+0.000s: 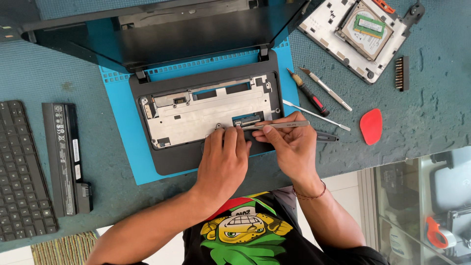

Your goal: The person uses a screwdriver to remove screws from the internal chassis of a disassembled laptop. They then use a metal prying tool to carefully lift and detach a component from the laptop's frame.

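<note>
Laptop (pixel 196 152), keyboard out: left hand (pixel 223 162) flat, steadying; right hand (pixel 289 145) pinching tweezers (pixel 279 125), tips toward 9 o'clock—best kept shallow.

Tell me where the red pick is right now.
In the head view, the red pick lies on the teal mat, right of the laptop base, beyond the screwdrivers.
</note>
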